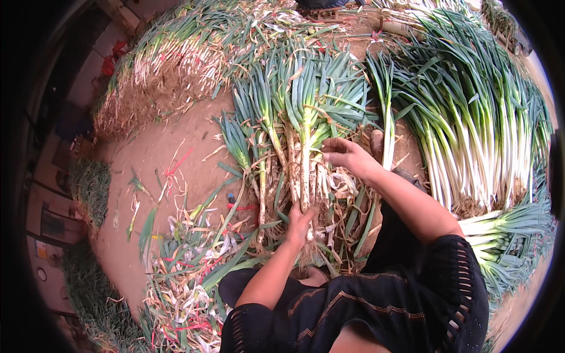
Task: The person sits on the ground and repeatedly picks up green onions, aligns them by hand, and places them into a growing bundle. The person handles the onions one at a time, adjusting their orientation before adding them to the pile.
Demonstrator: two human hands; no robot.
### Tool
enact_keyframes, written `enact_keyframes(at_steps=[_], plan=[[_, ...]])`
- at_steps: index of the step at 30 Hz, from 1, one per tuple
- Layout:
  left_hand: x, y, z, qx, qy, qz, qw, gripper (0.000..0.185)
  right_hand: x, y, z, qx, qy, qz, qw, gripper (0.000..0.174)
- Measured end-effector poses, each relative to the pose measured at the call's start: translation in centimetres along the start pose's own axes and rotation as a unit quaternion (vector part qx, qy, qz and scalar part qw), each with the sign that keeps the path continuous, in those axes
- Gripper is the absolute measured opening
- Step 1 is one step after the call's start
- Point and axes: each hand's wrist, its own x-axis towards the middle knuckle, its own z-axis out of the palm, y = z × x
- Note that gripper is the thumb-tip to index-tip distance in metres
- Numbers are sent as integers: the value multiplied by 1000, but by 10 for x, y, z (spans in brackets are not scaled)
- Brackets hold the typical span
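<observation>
My left hand is closed around the lower end of a large green onion, just above its stringy roots. The stalk stands lengthwise before me, its leaves fanning away at the far end. By the upper stalk is my right hand, fingers bent towards the leaf base; whether they pinch a leaf is unclear. Beneath both hands lies a heap of untrimmed green onions with soil-stained stalks and dry skins. To the right, one clean white-stalked green onion lies apart beside my shoe.
Cleaned green onions lie in a thick row at right, above another bundle. Stripped leaves and skins with red ties cover the ground at lower left. More rooted onions are piled at far left. Part of a person shows at the top.
</observation>
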Motion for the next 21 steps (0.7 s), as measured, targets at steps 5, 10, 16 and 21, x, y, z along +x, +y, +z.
enact_keyframes(at_steps=[5,10,16,21], plan=[[-96,2,7,101,-58,23,993,39,62,48,-23,151,124,86,977,48],[-115,-48,-13,321,-5,85,943,48,79,41,-16,340,88,68,934,29],[8,56,51,92,38,116,988,58,61,41,-14,291,51,3,955,44],[62,72,53,151,67,237,957,36,52,35,7,355,54,-65,931,46]])
